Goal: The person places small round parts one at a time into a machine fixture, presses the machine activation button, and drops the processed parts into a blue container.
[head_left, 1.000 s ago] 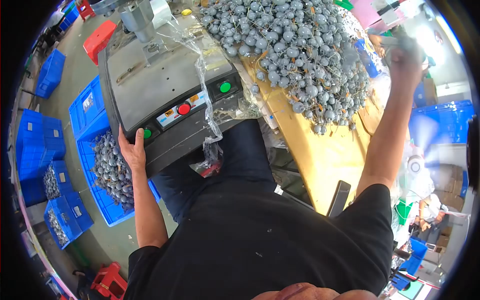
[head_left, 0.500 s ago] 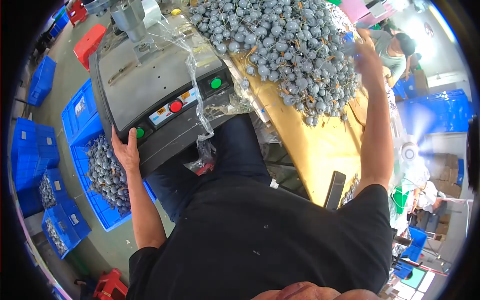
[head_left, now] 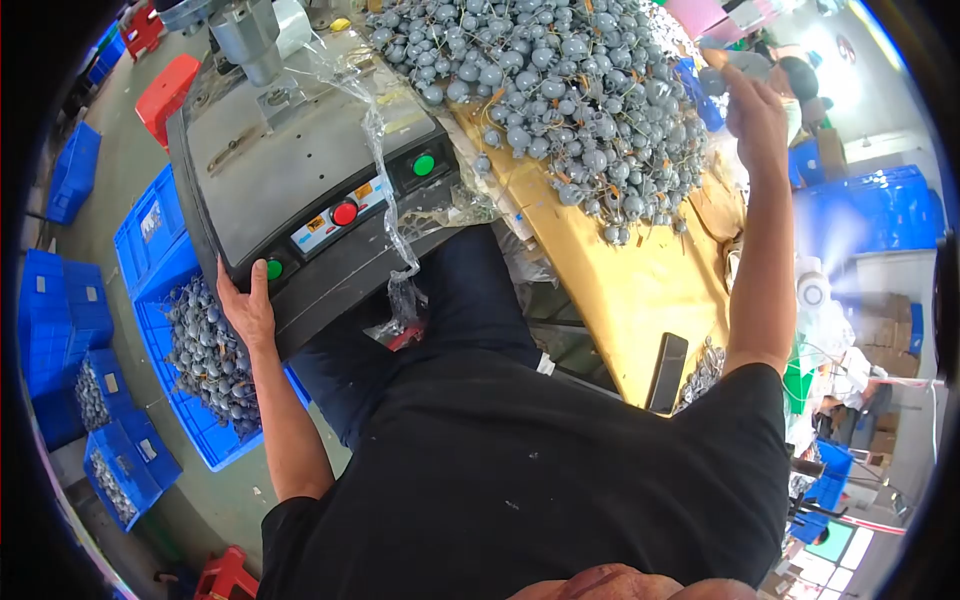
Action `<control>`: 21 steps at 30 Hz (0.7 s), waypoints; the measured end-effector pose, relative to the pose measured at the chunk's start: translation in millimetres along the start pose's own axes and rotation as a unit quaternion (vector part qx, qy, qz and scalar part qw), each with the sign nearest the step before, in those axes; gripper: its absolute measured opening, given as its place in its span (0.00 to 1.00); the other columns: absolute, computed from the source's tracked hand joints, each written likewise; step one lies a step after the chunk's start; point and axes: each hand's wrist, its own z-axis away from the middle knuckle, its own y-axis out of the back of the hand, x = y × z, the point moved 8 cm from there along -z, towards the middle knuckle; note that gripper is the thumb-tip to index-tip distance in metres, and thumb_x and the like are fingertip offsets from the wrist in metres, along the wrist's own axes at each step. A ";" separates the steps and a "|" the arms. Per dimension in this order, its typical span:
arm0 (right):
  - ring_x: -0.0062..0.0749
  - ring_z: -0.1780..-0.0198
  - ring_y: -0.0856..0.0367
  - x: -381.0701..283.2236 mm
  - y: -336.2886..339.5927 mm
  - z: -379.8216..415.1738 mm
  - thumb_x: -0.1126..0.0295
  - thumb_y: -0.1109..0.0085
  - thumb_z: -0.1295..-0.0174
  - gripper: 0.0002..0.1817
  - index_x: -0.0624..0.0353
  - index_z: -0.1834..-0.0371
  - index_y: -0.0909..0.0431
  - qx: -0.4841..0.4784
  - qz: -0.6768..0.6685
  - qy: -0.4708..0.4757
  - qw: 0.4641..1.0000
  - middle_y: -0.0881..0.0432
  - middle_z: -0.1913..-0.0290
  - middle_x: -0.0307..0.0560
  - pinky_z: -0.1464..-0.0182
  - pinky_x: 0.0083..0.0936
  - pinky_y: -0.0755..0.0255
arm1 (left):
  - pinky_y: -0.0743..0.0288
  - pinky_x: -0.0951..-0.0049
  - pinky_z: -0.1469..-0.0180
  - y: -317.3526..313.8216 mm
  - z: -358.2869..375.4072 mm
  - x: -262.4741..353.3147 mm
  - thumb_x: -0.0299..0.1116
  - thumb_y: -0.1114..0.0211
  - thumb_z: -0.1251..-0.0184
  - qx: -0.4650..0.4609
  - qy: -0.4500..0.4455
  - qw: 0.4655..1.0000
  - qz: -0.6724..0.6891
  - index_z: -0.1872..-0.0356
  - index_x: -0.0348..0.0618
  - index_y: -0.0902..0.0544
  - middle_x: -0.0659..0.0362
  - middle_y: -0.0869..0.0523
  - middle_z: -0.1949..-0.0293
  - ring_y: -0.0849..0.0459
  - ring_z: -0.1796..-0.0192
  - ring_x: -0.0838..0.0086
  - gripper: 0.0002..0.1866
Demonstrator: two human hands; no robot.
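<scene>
My left hand (head_left: 247,308) rests on the front left edge of the grey machine (head_left: 290,150), its thumb by a green button (head_left: 274,269) and its fingers apart. A red button (head_left: 344,213) and a second green button (head_left: 424,165) sit on the same panel. Beyond the right side of a large heap of round grey pieces with thin stems (head_left: 590,100), my right hand (head_left: 757,118) is raised with its fingers bent. Something grey and round (head_left: 712,81) shows at its fingertips, too small to make out.
A blue crate (head_left: 215,445) of similar pieces stands left of the machine. A phone (head_left: 668,373) lies on the yellow tabletop (head_left: 610,300). Clear plastic film (head_left: 375,130) hangs over the machine. Another person (head_left: 790,95) and a fan (head_left: 813,291) are at the right.
The view has shifted slightly. My right hand has moved a little to the right, away from the heap, and is less blurred. My left hand stays at the machine's edge.
</scene>
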 end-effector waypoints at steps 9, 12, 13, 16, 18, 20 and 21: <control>0.14 0.74 0.34 25.3 1.5 -5.2 0.55 0.31 0.32 0.17 0.59 0.57 0.11 0.043 -0.011 -0.023 0.999 0.24 0.70 0.32 0.74 0.19 0.45 | 0.31 0.60 0.28 8.0 8.0 -1.8 0.49 0.24 0.31 0.002 0.007 1.000 -0.004 0.27 0.32 0.26 0.42 0.21 0.34 0.22 0.32 0.52 0.39; 0.14 0.76 0.35 -19.2 1.0 11.0 0.58 0.32 0.32 0.15 0.61 0.59 0.10 0.020 0.160 0.156 0.974 0.24 0.71 0.32 0.75 0.19 0.47 | 0.32 0.59 0.28 0.9 -0.6 1.7 0.49 0.24 0.31 -0.001 -0.002 1.000 -0.003 0.27 0.33 0.26 0.42 0.21 0.34 0.22 0.32 0.52 0.40; 0.13 0.76 0.35 -26.0 4.6 11.5 0.60 0.34 0.31 0.14 0.62 0.59 0.11 0.030 0.033 0.107 0.993 0.25 0.73 0.32 0.75 0.19 0.46 | 0.32 0.59 0.28 1.7 -1.9 4.7 0.49 0.24 0.31 0.000 -0.001 1.000 -0.005 0.27 0.33 0.26 0.42 0.21 0.34 0.22 0.31 0.52 0.40; 0.13 0.77 0.35 -23.8 -3.4 9.9 0.63 0.37 0.29 0.13 0.63 0.58 0.12 0.010 -0.010 0.031 0.999 0.27 0.76 0.33 0.75 0.18 0.46 | 0.32 0.59 0.28 6.5 5.8 2.4 0.49 0.24 0.31 0.001 0.010 1.000 -0.011 0.27 0.33 0.27 0.42 0.21 0.34 0.22 0.31 0.52 0.40; 0.15 0.78 0.36 -36.0 -3.1 16.6 0.65 0.37 0.28 0.12 0.63 0.64 0.16 0.046 -0.007 0.087 0.995 0.28 0.77 0.34 0.75 0.19 0.46 | 0.32 0.59 0.27 1.3 0.7 4.1 0.50 0.24 0.31 0.000 0.007 1.000 -0.007 0.26 0.33 0.27 0.42 0.21 0.34 0.22 0.31 0.53 0.41; 0.17 0.79 0.37 -41.0 1.6 8.1 0.65 0.36 0.28 0.12 0.61 0.67 0.19 0.044 -0.161 0.052 0.985 0.30 0.77 0.33 0.75 0.20 0.45 | 0.32 0.60 0.27 5.0 3.0 0.5 0.50 0.24 0.32 -0.005 0.012 1.000 -0.013 0.26 0.32 0.27 0.42 0.22 0.33 0.23 0.31 0.54 0.41; 0.18 0.79 0.37 -44.7 2.7 4.8 0.65 0.35 0.28 0.13 0.60 0.68 0.21 0.042 -0.239 0.032 0.970 0.30 0.77 0.33 0.75 0.20 0.45 | 0.33 0.60 0.27 6.5 3.6 -3.7 0.49 0.24 0.31 -0.008 0.019 1.000 0.012 0.26 0.31 0.27 0.43 0.22 0.33 0.23 0.31 0.55 0.41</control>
